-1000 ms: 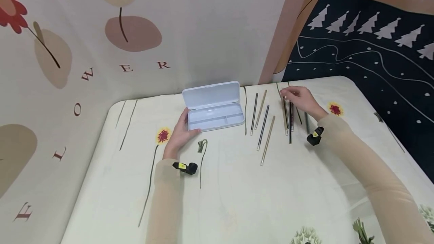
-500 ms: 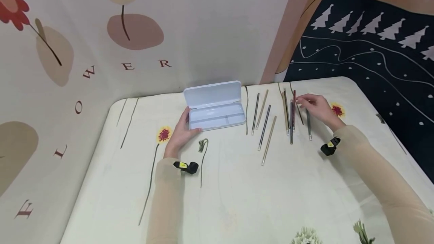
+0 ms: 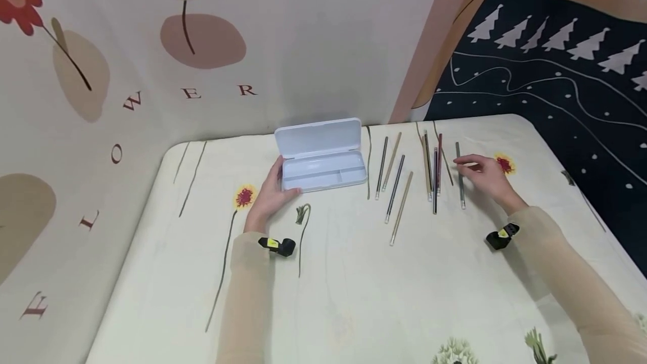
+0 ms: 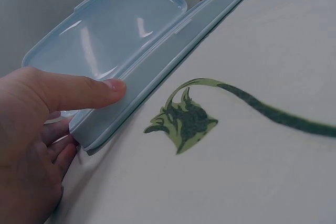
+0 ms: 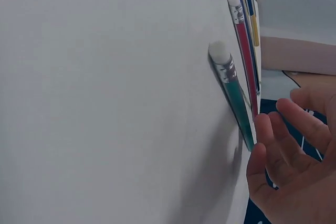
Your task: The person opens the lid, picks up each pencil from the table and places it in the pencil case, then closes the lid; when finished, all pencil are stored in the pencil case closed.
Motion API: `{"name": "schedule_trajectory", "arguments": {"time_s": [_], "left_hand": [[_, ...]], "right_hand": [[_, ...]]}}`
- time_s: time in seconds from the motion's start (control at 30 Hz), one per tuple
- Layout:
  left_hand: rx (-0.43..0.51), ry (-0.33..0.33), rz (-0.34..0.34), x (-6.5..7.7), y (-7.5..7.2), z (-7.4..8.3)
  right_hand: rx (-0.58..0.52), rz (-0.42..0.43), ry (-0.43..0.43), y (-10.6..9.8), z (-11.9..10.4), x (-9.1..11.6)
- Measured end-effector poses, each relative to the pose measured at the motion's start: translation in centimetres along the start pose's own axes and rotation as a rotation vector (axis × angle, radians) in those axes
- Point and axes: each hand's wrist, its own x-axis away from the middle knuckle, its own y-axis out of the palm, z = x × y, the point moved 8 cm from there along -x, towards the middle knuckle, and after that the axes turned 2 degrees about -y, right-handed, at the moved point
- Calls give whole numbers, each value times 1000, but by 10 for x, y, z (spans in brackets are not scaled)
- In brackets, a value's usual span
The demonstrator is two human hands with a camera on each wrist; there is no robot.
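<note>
An open, light blue pencil case (image 3: 318,139) stands at the back of the table, its lid raised and its compartments bare. My left hand (image 3: 269,195) grips its left end; in the left wrist view the thumb (image 4: 89,92) presses the front wall and the other fingers lie around the end. My right hand (image 3: 485,176) hovers at a green pencil (image 5: 239,103), with loosely bent fingers and nothing held. Whether a fingertip touches that pencil I cannot tell. Left of it lie a red pencil (image 3: 439,167) and several others close together.
Between the case and that cluster lie several separate pencils, among them a tan pencil (image 3: 401,206) and a dark blue pencil (image 3: 395,189). The white tablecloth (image 3: 343,285) carries printed flowers and stems. A patterned wall covering (image 3: 323,44) rises behind the table.
My right hand has moved right and toward me, from above the pencil cluster to the green pencil. The left hand keeps its hold on the pencil case.
</note>
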Motion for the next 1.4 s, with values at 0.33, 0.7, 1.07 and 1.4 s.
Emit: {"name": "schedule_trajectory", "arguments": {"time_s": [0.33,0.7,1.07,1.4], "left_hand": [[-6,26,3,-2,0,4],[13,40,-4,-2,2,6],[19,43,-6,1,0,11],[20,30,-7,0,-1,4]], "right_hand": [[4,75,67,-4,14,10],[39,125,80,-1,21,5],[45,157,29,3,17,-1],[34,188,80,5,24,0]]}}
